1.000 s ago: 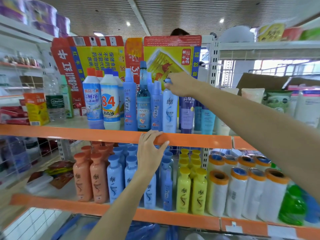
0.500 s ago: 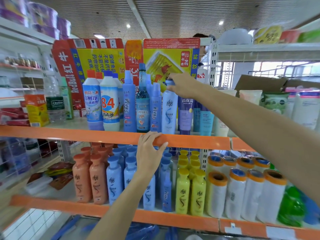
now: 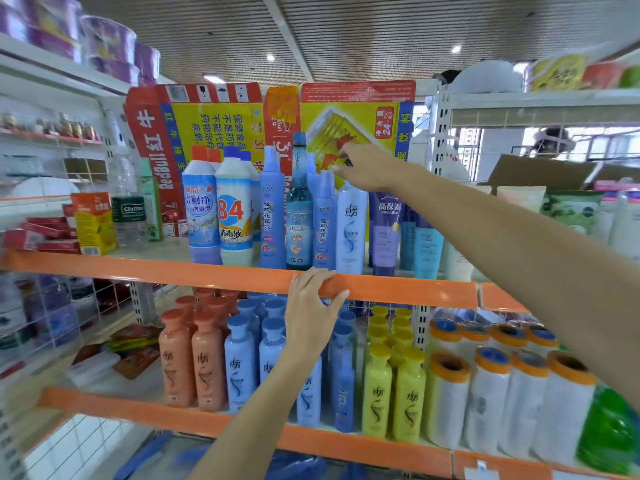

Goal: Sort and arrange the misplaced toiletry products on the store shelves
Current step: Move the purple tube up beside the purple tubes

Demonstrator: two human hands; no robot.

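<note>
On the upper shelf a pale blue shampoo bottle [image 3: 351,233] stands between blue spray bottles [image 3: 323,220] and a purple tube [image 3: 386,230]. My right hand [image 3: 370,168] reaches in from the right and pinches its cap, which the fingers hide. My left hand [image 3: 311,306] grips the orange edge of the upper shelf [image 3: 415,294], fingers over the top. Behind it, on the lower shelf, stand rows of matching shampoo bottles: orange [image 3: 194,358], blue [image 3: 240,365] and yellow [image 3: 393,386].
Cleaner bottles [image 3: 235,213] stand left of the sprays, in front of flattened Red Bull cartons [image 3: 207,123]. Teal tubes [image 3: 427,247] and green packs [image 3: 571,213] fill the right. Wrapped rolls [image 3: 485,393] crowd the lower right. A water bottle [image 3: 129,209] and boxes sit far left.
Almost nothing: my right hand stays on the pale bottle's cap, my left hand stays on the shelf edge, and the bottle still stands in place.
</note>
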